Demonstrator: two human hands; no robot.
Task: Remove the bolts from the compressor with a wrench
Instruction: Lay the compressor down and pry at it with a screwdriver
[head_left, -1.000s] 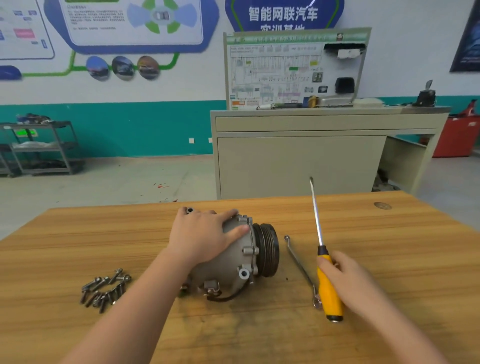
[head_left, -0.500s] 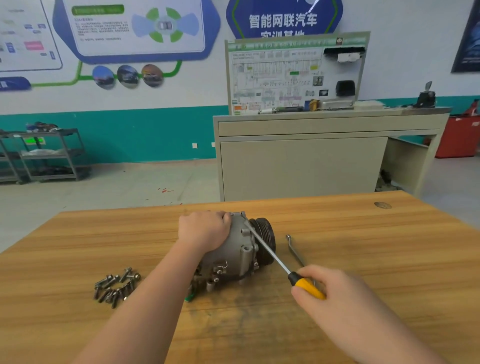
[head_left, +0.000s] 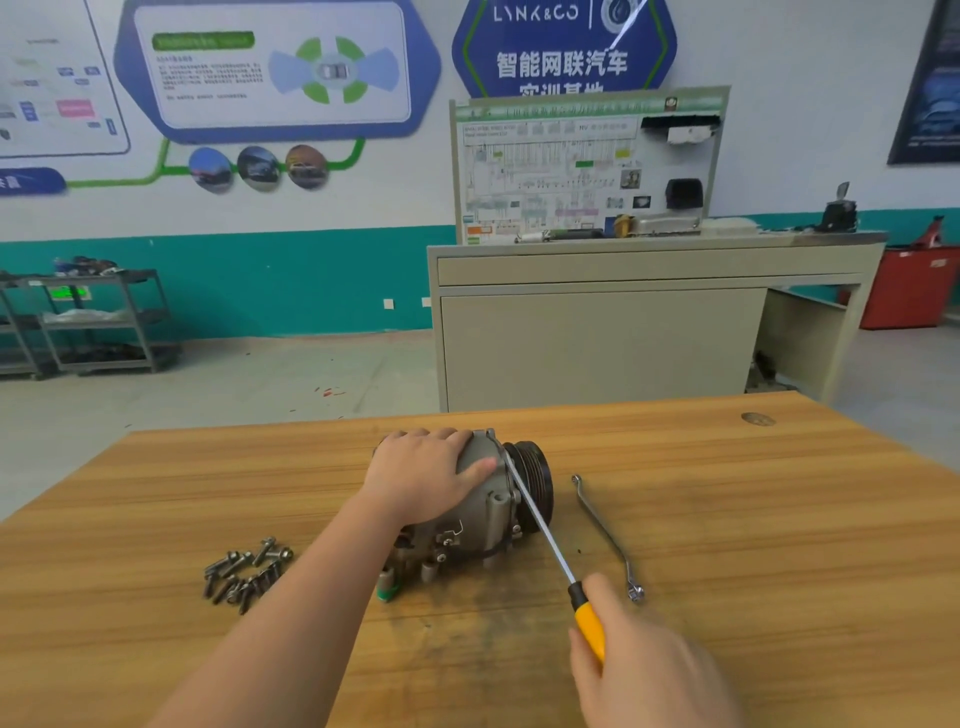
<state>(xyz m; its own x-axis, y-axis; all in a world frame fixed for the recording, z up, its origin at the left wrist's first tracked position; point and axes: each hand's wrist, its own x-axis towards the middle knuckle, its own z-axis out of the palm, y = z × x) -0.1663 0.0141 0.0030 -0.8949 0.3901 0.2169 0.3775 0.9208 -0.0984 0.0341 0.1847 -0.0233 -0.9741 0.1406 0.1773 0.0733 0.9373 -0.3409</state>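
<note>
On compressor (head_left: 483, 509): L hand (head_left: 423, 475) resting, R hand (head_left: 644, 670) w/ screwdriver (head_left: 540, 525).

head view | looks forward and down | near table (head_left: 779, 519) | far wall beyond

Evenly and brightly lit from overhead, with only faint, soft shadows on the wooden table (head_left: 727, 519). Slightly soft overall, blurred at the right hand (head_left: 644, 670) (nearest the lens). Bowed at the edges by wide-angle distortion.
</note>
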